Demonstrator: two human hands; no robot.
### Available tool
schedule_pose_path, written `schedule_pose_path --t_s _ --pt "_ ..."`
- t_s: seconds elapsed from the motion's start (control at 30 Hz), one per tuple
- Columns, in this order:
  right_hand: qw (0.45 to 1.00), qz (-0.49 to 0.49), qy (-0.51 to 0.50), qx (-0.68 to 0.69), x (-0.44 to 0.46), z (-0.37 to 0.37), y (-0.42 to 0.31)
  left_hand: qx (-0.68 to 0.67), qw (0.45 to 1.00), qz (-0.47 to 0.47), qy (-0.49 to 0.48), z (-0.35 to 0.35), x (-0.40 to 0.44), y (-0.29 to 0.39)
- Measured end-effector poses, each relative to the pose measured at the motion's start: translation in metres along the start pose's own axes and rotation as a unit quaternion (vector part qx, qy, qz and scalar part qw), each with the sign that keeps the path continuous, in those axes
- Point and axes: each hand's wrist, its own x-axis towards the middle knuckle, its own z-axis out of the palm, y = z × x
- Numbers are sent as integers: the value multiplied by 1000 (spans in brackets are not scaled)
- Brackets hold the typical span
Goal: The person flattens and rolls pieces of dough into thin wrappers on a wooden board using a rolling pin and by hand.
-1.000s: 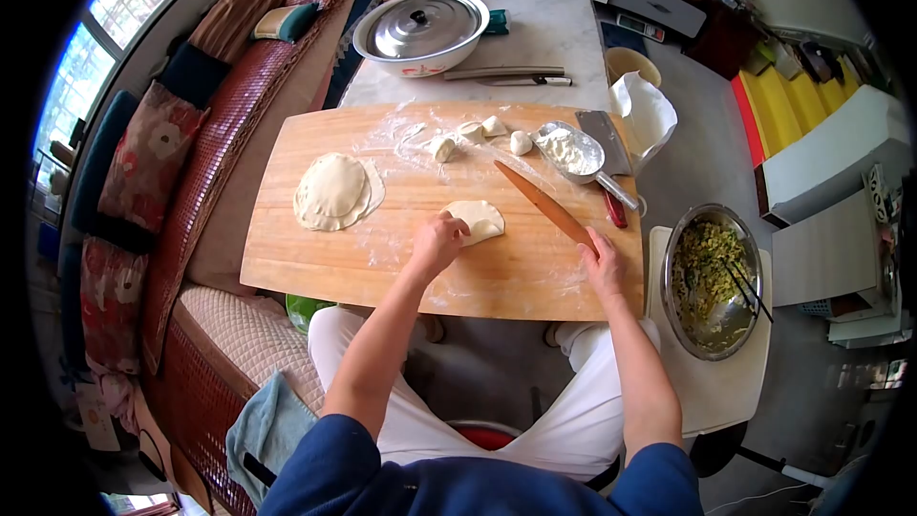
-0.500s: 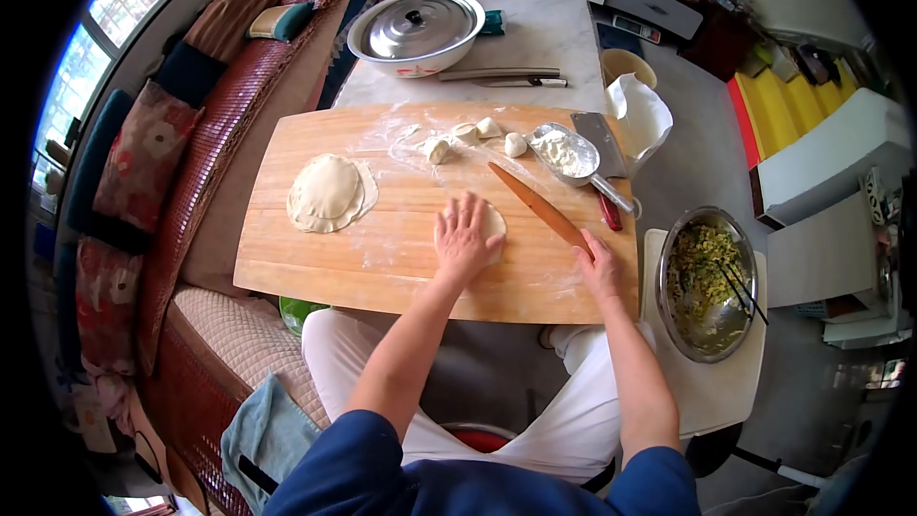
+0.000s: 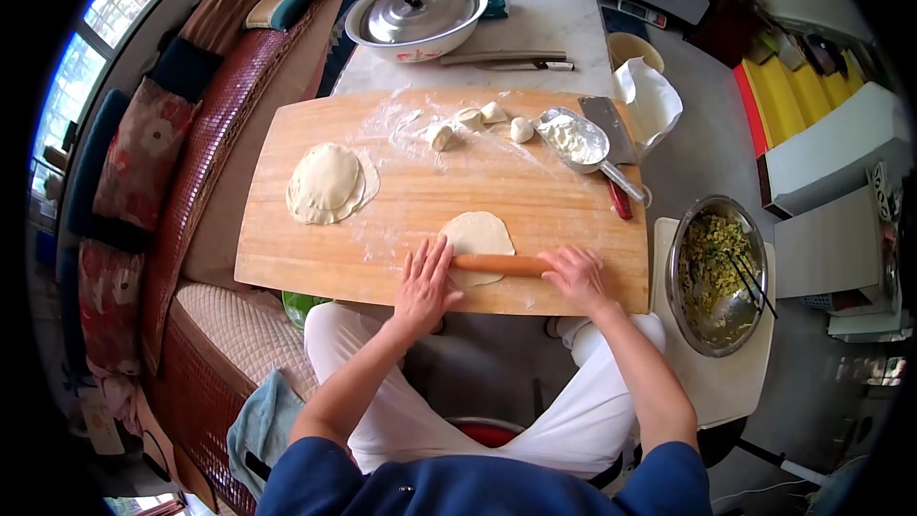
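Note:
A wooden rolling pin (image 3: pixel 501 265) lies crosswise over the lower half of a round dough wrapper (image 3: pixel 478 233) on the floured wooden board (image 3: pixel 325 258). My right hand (image 3: pixel 576 279) is closed over the pin's right end. At its left end, my left hand (image 3: pixel 422 289) lies flat with fingers stretched out, touching the tip. Farther left sits a stack of rolled dough rounds (image 3: pixel 325 183). Several small dough pieces (image 3: pixel 440 138) lie near the board's far edge, beside a metal scoop of flour (image 3: pixel 576 140).
A cleaver (image 3: pixel 607 129) with a red handle lies at the board's right corner. Off to the right, a steel bowl of chopped filling (image 3: pixel 712 253) holds dark chopsticks. Behind the board, a lidded pot (image 3: pixel 415 14) and a knife (image 3: pixel 535 66) rest on the marble table.
The rolling pin has swung from a slant to level and come onto the dough. My left hand moved left off the dough to the pin's end; my right hand shifted slightly left.

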Motion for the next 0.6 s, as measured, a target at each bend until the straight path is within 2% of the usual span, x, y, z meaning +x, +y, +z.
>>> schedule_pose_path --t_s 0.07,0.17,0.27,0.43,0.5,0.53,0.6 --pt "999 16 -14 -47 18 3 6 1 1000 -2 30 -2 30 -6" --pt "994 44 46 -84 50 11 21 4 997 -26 74 14 92 -25" --pt "990 46 81 -109 53 18 31 -1 997 -56 50 14 118 -21" --pt "995 16 34 -94 0 8 13 4 1000 23 -2 -3 17 21" --pt "997 13 -14 -73 -16 -4 -6 -5 1000 13 -8 -1 -1 23" --pt "998 9 -5 -58 -17 -8 -8 -8 1000 5 -8 -2 -6 23" --pt "998 56 27 -32 -18 -10 5 -92 989 -57 99 5 8 24"
